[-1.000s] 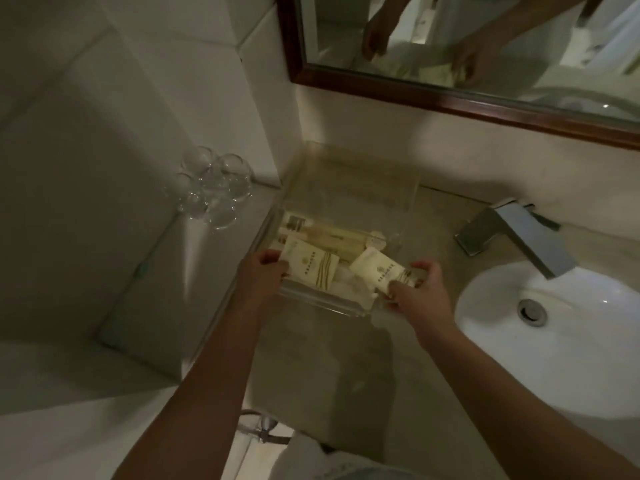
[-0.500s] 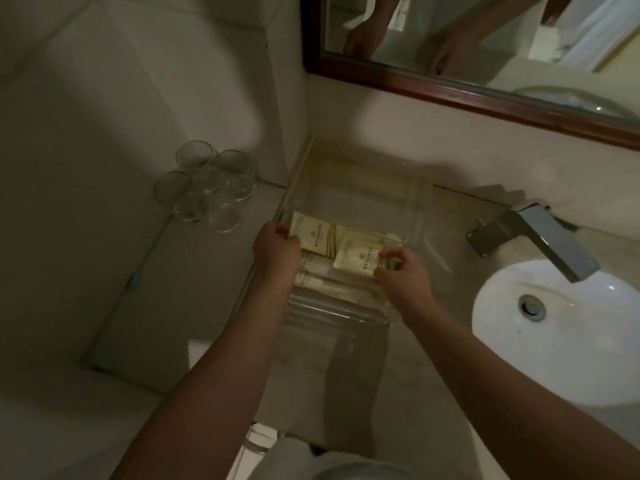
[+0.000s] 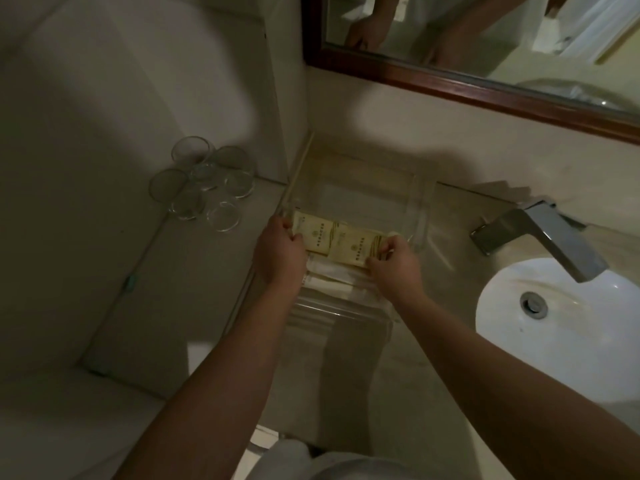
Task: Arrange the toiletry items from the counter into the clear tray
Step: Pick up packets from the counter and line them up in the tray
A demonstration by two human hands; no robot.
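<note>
Two packets (image 3: 341, 242) side by side in the clear tray (image 3: 420, 216), left hand (image 3: 278, 252) and right hand (image 3: 394, 263) each pinching one: press flat, square the edges, then release gently.

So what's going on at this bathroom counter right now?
A person is setting small cream toiletry packets into a clear tray beside the sink. The left hand holds the left packet at its edge, and the right hand pinches the right packet. The two packets lie side by side, overlapping slightly, on top of other wrapped items already in the tray. The back half of the tray looks bare. Some drinking glasses stand to the left.
</note>
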